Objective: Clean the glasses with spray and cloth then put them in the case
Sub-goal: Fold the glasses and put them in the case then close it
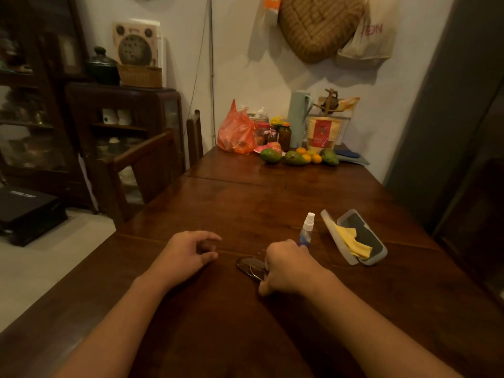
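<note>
Wooden table point(245, 208) is carrying every item under inspection.

Near edge, left to right:
- Left hand point(188, 255) is resting on the tabletop, fingers loosely curled and holding nothing.
- Glasses point(249, 266) are lying on the wood just right of it. One dark lens is showing, and the rest is hidden under the right hand point(289, 268), whose curled fingers are gripping the frame.
- Spray bottle point(306, 230) is standing upright directly behind that hand, with a white nozzle on top and a clear body with blue on it. The knuckles are hiding its base, so contact with the hand cannot be confirmed.
- Case point(381, 253) is lying open further right, near the bottle but apart from it. Its lid is tilting back on the left and its lining is dark. A folded yellow cloth point(351, 241) is sitting inside.

Far end, left to right:
- Orange plastic bag point(236, 132) is slumping against the wall side. Its contents are not identifiable.
- Jars point(285, 136) are holding something dark.
- Fruit point(271, 156), green and orange, is lying loose in front.
- Pale green flask point(297, 118) is standing behind.
- White basket point(342, 132) is holding a cream-and-red pouch point(323, 132).
</note>
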The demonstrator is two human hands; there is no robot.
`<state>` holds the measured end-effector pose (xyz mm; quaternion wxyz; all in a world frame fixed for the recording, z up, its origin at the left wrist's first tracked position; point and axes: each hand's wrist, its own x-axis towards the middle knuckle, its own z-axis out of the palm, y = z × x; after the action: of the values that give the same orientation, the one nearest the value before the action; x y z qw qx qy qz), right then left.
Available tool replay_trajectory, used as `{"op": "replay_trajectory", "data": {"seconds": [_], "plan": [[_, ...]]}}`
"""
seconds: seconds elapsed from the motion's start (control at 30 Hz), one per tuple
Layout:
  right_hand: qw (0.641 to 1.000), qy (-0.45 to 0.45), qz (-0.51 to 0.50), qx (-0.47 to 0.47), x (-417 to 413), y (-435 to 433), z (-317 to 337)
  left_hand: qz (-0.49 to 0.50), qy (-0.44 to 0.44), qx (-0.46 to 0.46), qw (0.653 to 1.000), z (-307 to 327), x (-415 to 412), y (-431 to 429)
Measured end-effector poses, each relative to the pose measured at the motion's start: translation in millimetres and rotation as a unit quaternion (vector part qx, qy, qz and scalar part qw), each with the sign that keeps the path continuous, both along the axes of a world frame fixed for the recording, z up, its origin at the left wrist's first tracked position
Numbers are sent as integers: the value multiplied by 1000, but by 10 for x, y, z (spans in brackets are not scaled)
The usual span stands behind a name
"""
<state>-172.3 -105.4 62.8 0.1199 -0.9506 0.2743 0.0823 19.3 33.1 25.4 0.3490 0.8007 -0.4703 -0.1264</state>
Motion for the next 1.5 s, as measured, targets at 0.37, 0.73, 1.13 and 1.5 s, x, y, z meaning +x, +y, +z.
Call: {"op": "replay_trajectory", "data": {"seconds": [0.37,0.73,1.13,1.5], "plan": [[999,37,-5,37,-367,-61,128,-13,-30,2,999,214,-315,-163],[975,-66,-179,115,-1608,-908,704,-200,32,68,977,621,-1600,-774],[928,-208,-277,137,-1672,-1817,611,-21,11,-44,999,188,-2150,-1953],[871,-292,-343,196,-1346,-1886,245,18,29,-147,989,50,-2137,-2073]]}}
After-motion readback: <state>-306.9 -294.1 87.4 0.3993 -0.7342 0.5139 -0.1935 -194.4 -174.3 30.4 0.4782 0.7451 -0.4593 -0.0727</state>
